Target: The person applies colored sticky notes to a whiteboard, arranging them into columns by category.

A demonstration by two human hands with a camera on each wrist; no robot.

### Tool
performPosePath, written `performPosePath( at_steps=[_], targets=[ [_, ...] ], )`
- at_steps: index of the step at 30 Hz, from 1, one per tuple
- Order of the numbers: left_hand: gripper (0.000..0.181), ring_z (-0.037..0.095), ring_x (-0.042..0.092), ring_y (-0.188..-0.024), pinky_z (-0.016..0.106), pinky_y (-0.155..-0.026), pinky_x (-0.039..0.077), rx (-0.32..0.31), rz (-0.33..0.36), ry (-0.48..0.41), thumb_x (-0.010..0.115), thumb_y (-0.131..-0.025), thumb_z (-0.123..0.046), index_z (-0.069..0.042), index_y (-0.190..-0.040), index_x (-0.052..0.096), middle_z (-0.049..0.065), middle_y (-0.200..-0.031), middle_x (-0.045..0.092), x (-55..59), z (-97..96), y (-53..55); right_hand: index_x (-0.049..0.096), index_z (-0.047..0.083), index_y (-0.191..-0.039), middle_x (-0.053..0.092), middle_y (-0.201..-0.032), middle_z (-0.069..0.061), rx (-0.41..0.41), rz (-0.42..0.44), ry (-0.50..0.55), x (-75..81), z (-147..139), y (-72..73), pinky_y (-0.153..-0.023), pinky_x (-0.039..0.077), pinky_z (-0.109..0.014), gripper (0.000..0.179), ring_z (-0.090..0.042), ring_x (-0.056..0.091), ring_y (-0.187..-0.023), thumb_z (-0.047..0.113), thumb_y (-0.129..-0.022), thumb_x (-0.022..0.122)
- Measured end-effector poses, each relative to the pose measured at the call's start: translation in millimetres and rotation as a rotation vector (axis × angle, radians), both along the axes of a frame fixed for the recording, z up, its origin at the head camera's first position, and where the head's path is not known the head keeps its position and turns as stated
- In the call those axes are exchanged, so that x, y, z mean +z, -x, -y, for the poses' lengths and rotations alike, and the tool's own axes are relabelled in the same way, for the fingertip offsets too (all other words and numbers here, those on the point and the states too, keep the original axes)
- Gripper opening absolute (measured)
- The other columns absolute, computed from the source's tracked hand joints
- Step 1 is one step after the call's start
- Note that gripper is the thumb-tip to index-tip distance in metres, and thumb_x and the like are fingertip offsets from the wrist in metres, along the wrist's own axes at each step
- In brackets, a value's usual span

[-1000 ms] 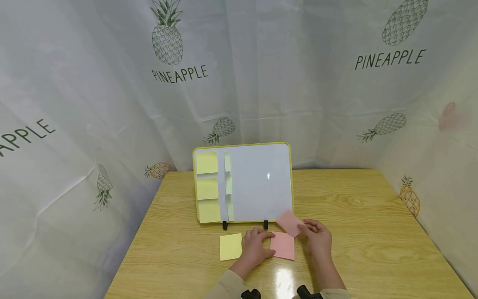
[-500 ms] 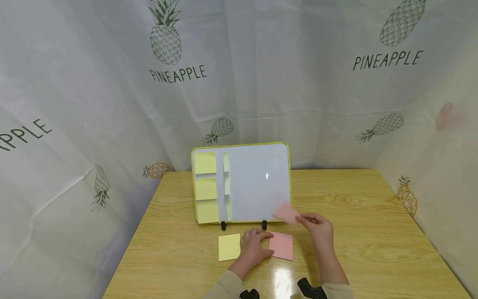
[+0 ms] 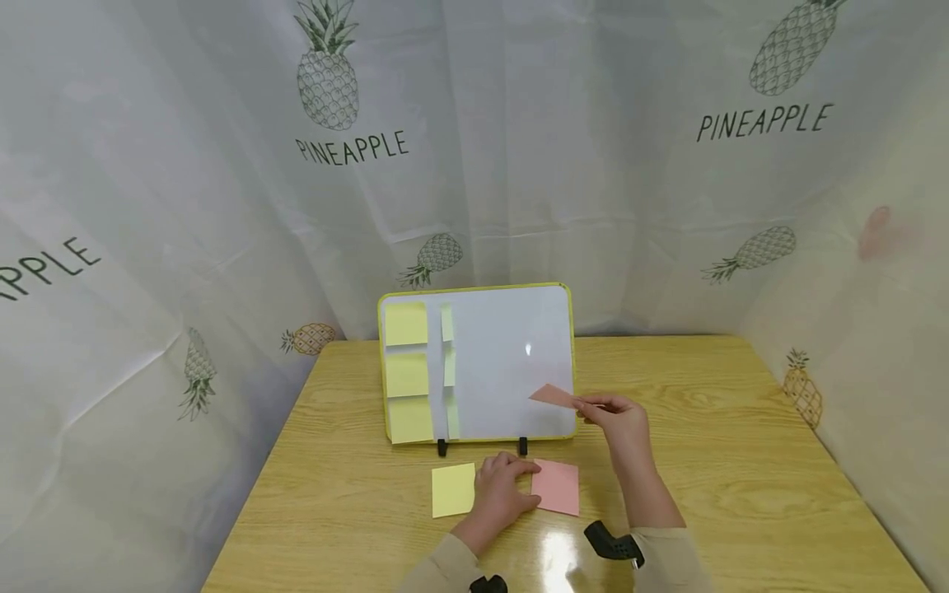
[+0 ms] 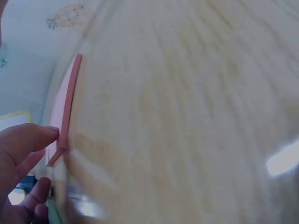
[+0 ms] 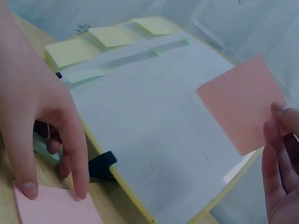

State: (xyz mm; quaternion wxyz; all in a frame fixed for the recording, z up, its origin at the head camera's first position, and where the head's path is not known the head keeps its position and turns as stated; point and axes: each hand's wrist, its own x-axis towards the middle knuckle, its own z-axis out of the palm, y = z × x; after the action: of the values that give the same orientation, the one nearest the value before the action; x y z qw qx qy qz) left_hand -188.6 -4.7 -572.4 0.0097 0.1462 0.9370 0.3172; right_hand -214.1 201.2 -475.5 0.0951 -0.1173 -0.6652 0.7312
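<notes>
My right hand (image 3: 621, 424) pinches a pink sticky note (image 5: 243, 105) by one edge between thumb and fingers. In the head view the note overlaps the lower right of the whiteboard (image 3: 511, 354), held up in front of it. Down on the table, my left hand (image 3: 498, 494) holds the left side of a pink sticky note pad (image 3: 558, 487), thumb and index finger at its corners. Left of that hand lies a yellow sticky note pad (image 3: 452, 491). Partly hidden beneath it is something light green (image 4: 53, 212).
The yellow-framed whiteboard stands upright on black feet (image 3: 523, 445). Three yellow notes (image 3: 406, 375) run down its left side, with a column of narrow green notes (image 3: 449, 365) beside them. A pineapple-print curtain surrounds the wooden table (image 3: 712, 461).
My right hand has raised the pink note off the pad area, up and slightly left to the front of the whiteboard. The left hand stays at the pink pad.
</notes>
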Motion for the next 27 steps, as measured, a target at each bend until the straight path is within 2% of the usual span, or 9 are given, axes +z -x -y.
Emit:
performPosePath(
  at_steps=[3,5,8,10,14,19,22,27],
  targets=[
    [0.036,0.022,0.054,-0.098,0.043,-0.084,0.044,-0.018,0.000,-0.044,0.085,-0.075,-0.027,-0.026,-0.109,0.074,-0.006,-0.102,0.061,5.1,3.4,4.4,0.076,0.001,-0.093,0.072,-0.088,0.001,0.029,-0.029,-0.008,8.9,1,7.4,-0.079,0.054,-0.031,0.014,-0.018,0.067,-0.085,0.009,-0.083,0.079],
    [0.034,0.022,0.057,-0.095,0.038,-0.079,0.048,-0.034,0.033,-0.112,0.083,-0.078,-0.022,-0.021,-0.110,0.074,-0.003,-0.102,0.063,12.2,6.5,7.5,0.076,0.001,-0.094,0.072,-0.093,0.001,0.047,-0.051,-0.003,14.6,1,12.2,-0.082,0.053,-0.029,0.014,-0.016,0.066,-0.089,0.008,-0.082,0.079],
    [0.033,0.022,0.058,-0.090,0.033,-0.070,0.049,-0.061,0.097,-0.224,0.080,-0.082,-0.015,-0.013,-0.114,0.071,0.000,-0.100,0.062,25.7,12.0,11.1,0.077,0.003,-0.091,0.071,-0.097,0.000,0.068,-0.079,0.018,21.2,3,19.3,-0.082,0.053,-0.027,0.010,-0.016,0.065,-0.093,0.006,-0.081,0.079],
    [0.034,0.023,0.058,-0.089,0.031,-0.068,0.049,-0.073,0.133,-0.285,0.079,-0.083,-0.012,-0.009,-0.115,0.070,0.001,-0.098,0.062,35.6,15.4,13.9,0.076,-0.001,-0.092,0.070,-0.099,-0.002,0.078,-0.100,0.041,24.0,5,23.3,-0.083,0.053,-0.026,0.014,-0.017,0.065,-0.095,0.005,-0.081,0.080],
    [0.033,0.019,0.058,-0.088,0.030,-0.071,0.049,-0.093,0.146,-0.358,0.077,-0.085,-0.012,-0.007,-0.117,0.069,0.003,-0.096,0.062,56.6,21.1,20.7,0.072,-0.009,-0.094,0.068,-0.102,-0.005,0.086,-0.155,0.062,26.5,13,31.4,-0.083,0.053,-0.027,0.021,-0.019,0.064,-0.096,0.004,-0.080,0.080],
    [0.026,0.013,0.056,-0.086,0.032,-0.076,0.049,-0.117,0.090,-0.378,0.076,-0.086,-0.017,-0.013,-0.112,0.070,0.004,-0.095,0.063,91.0,29.8,31.3,0.075,-0.005,-0.083,0.066,-0.100,-0.009,0.078,-0.267,0.066,27.1,27,44.3,-0.081,0.054,-0.028,0.002,-0.023,0.063,-0.096,-0.007,-0.081,0.075],
    [0.022,0.012,0.056,-0.083,0.034,-0.078,0.049,-0.122,0.036,-0.365,0.076,-0.086,-0.017,-0.015,-0.108,0.071,0.001,-0.092,0.063,109.5,37.2,39.2,0.075,-0.006,-0.081,0.066,-0.100,-0.010,0.084,-0.323,0.052,26.6,35,52.5,-0.080,0.055,-0.029,0.002,-0.024,0.062,-0.098,-0.007,-0.080,0.075],
    [0.021,0.014,0.057,-0.084,0.041,-0.082,0.049,-0.135,-0.040,-0.358,0.075,-0.087,-0.015,-0.015,-0.107,0.070,-0.006,-0.088,0.060,130.6,50.1,52.4,0.076,-0.002,-0.080,0.067,-0.101,-0.015,0.089,-0.386,-0.021,26.8,49,64.9,-0.078,0.055,-0.029,0.003,-0.025,0.062,-0.096,-0.005,-0.080,0.077]
  ],
)
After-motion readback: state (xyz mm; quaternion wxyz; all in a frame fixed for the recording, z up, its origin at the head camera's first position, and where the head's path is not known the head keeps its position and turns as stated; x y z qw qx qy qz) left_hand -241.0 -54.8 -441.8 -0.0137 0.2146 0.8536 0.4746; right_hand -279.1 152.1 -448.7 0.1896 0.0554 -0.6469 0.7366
